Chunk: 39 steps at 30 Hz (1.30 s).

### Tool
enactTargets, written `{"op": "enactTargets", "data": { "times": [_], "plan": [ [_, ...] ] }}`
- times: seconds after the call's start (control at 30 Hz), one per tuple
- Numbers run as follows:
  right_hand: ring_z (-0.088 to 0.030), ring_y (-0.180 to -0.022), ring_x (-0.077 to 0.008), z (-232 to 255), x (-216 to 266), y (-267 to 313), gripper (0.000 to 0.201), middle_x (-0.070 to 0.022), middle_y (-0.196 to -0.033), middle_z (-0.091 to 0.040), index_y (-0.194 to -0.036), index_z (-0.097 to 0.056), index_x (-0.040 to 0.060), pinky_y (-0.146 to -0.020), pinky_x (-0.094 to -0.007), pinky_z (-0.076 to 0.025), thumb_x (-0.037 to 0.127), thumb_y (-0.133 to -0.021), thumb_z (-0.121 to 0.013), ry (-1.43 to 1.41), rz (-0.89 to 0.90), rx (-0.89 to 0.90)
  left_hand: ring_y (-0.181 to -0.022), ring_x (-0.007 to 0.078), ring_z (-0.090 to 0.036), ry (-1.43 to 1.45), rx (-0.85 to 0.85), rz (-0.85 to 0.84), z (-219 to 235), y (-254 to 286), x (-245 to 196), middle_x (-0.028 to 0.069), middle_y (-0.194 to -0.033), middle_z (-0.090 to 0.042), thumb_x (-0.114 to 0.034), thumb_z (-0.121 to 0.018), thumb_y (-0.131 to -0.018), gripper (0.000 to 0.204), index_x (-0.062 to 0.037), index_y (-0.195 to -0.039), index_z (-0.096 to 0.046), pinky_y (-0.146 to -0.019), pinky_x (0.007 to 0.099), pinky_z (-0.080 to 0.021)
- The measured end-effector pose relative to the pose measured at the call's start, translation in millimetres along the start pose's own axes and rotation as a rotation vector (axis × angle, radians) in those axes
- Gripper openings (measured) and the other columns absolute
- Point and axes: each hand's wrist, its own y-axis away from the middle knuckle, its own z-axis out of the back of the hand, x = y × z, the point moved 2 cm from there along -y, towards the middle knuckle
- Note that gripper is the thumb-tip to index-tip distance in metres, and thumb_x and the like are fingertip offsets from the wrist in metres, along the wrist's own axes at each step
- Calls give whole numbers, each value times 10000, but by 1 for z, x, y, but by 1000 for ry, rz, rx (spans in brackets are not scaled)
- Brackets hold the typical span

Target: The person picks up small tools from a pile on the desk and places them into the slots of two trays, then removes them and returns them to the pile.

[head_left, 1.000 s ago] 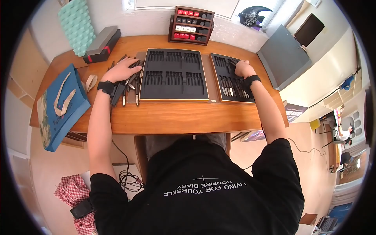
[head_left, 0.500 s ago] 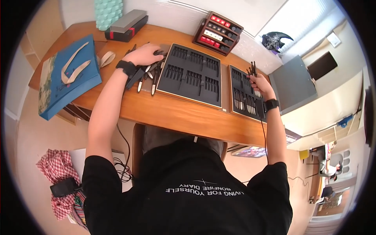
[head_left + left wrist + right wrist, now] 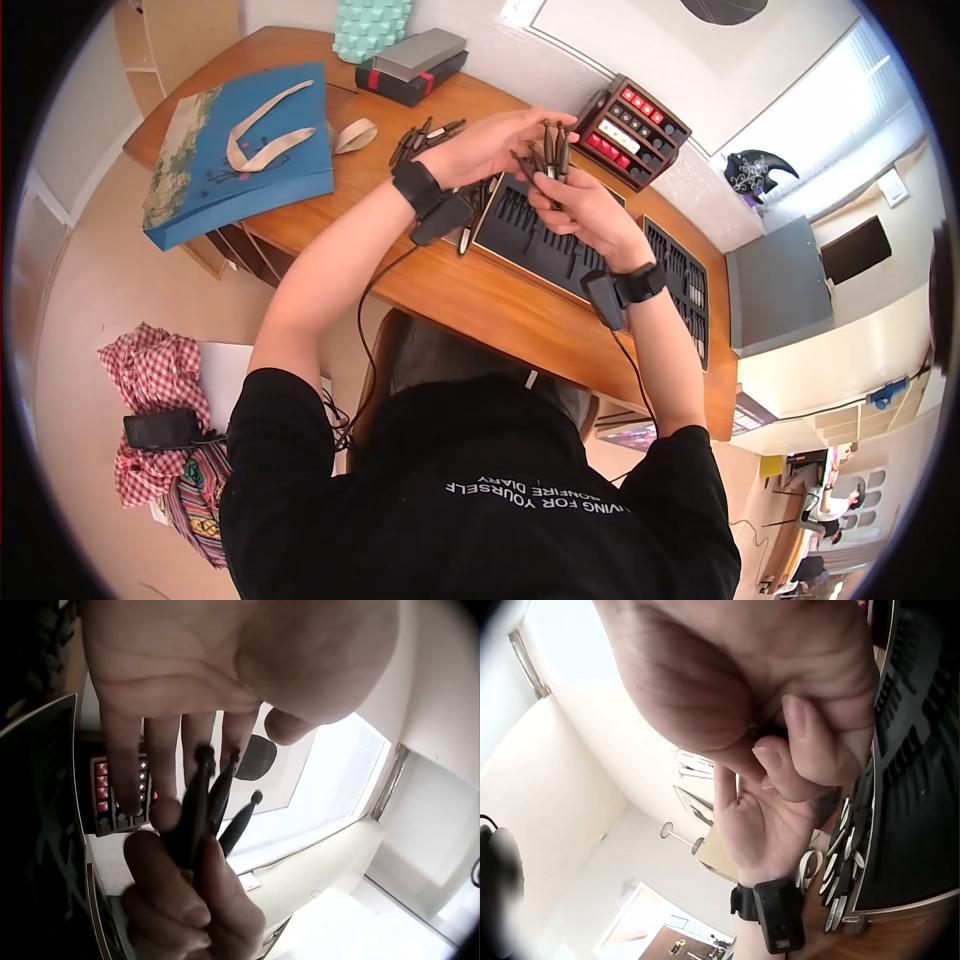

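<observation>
My right hand [image 3: 590, 215] grips several dark, slim utensils [image 3: 556, 150] in a bundle, their tips pointing up, above the larger black slotted tray [image 3: 520, 235]. Beside it my left hand [image 3: 490, 148] is held up, palm toward the bundle. In the left wrist view the left hand [image 3: 240, 660] has its fingers extended behind the utensil tips [image 3: 196, 802], and the right hand's fingers [image 3: 161, 892] are curled round them. A pile of loose utensils [image 3: 845, 859] lies beside the tray in the right wrist view.
A smaller slotted tray [image 3: 690, 285] lies to the right. At the back stand a rack of red, black and white pieces [image 3: 630, 130] and a grey-and-black box [image 3: 415, 65]. A blue bag [image 3: 270, 150] is at the left, and a grey panel [image 3: 780, 285] stands at the right.
The right hand has lifted the utensils from the smaller tray and brought them left over the larger one. The left hand has risen off the pile to meet it. The head view has shifted.
</observation>
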Motion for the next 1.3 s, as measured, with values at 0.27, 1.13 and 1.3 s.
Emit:
{"op": "enactTargets", "data": {
  "times": [0.27,1.13,1.3],
  "plan": [
    [-320,-464,-3,-5,15,-33,90,47,-679,-420,-965,-531,56,-351,-157,-217,145,-965,-543,-44,-10,-105,-1024,173,-567,1,-62,-105,10,-3,4,97,-1234,-570,-351,-277,-1032,477,-20,-1307,-484,-936,333,-442],
    [-635,-937,-287,18,-21,-4,667,-194,-1095,-600,-1402,-280,-50,-797,-342,-511,211,-878,-600,891,242,-390,-813,198,-650,230,-720,-77,42,1,12,109,-849,-610,-221,-414,-1020,252,2,-1083,-513,-668,304,-554],
    [-630,-710,-135,62,-21,54,532,-111,-1032,-605,-1381,-345,-8,-602,-266,-514,152,-919,-556,695,100,-530,-485,46,-394,-125,-720,53,39,6,3,-19,-669,-463,-325,-553,-963,295,-33,-989,-520,-405,223,-296]
  ]
}}
